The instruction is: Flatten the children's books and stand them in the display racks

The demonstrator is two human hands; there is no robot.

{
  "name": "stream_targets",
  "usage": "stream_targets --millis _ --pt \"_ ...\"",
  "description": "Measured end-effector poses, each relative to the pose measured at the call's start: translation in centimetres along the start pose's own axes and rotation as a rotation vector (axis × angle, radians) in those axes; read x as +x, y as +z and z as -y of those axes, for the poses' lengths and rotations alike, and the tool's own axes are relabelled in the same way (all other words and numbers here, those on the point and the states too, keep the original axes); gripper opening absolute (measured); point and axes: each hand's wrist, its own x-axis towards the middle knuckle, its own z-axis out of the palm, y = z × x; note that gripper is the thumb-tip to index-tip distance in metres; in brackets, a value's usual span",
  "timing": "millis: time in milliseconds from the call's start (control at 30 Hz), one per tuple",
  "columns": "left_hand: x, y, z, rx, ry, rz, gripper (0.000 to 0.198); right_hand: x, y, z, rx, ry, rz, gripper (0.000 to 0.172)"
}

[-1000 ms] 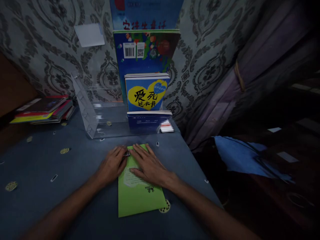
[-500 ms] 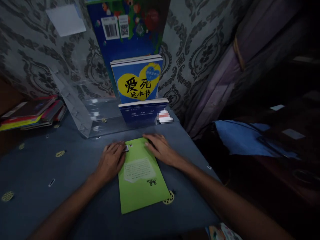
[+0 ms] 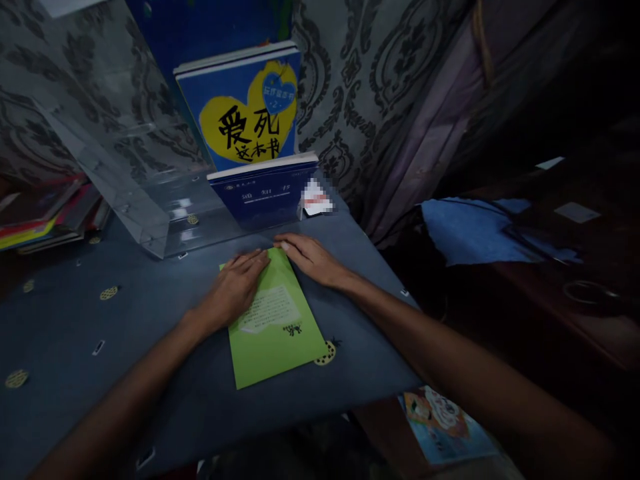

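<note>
A green book (image 3: 280,350) lies flat on the table, with a pale printed text panel on the side facing up. Across its upper left part rests my left hand (image 3: 237,287), fingers stretched out and flat on the cover, hiding part of the panel. My right hand (image 3: 313,260) is at the book's top right corner, its fingers extended along the far edge and the thumb close to them. Just beyond the hands, a dark blue book (image 3: 270,200) stands in front of a blue book with a yellow heart (image 3: 240,123).
A clear plastic stand (image 3: 155,233) is left of the upright books. Several stacked books (image 3: 45,217) lie at the far left. A white and red object (image 3: 316,199) sits by the stand's right end. Below the table's right edge are a colourful book (image 3: 450,427) and blue cloth (image 3: 460,233).
The view has tilted down. My left hand has slid further right over the green book, covering its upper barcode area. My right hand stays at the top right corner, its fingers nearer the left hand.
</note>
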Motion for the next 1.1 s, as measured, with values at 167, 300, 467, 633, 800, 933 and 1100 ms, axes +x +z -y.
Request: stream_targets --millis 167,300,467,633,800,933,1100 --pt "2.5 0.6 -1.0 -0.008 0.039 0.029 0.045 0.2 0.0 -0.1 0.035 0.006 -0.044 0.040" --pt "2.2 0.7 -1.9 -0.034 0.069 0.040 0.046 0.4 -0.2 -0.2 0.036 0.015 -0.025 0.040" --pt "0.4 0.6 -4.6 -0.104 0.178 0.093 0.042 0.3 -0.3 -0.1 -0.019 -0.012 -0.015 0.040" --pt "-1.7 0.4 -7.9 -0.193 0.313 0.143 0.044 0.1 -0.3 -0.1 -0.039 -0.063 -0.010 0.036" --pt "-3.4 0.3 -10.3 -0.246 0.375 0.174 0.044 0.0 -0.2 -0.3 -0.058 -0.069 -0.003 0.034" --pt "-4.0 0.6 -10.7 -0.207 0.409 0.172 0.046 -0.2 0.0 -0.3 -0.069 -0.079 -0.015 0.035" --pt "-4.1 0.3 -10.3 -0.057 0.383 0.149 0.046 -0.1 0.0 -0.1 -0.087 -0.073 -0.041 0.037"
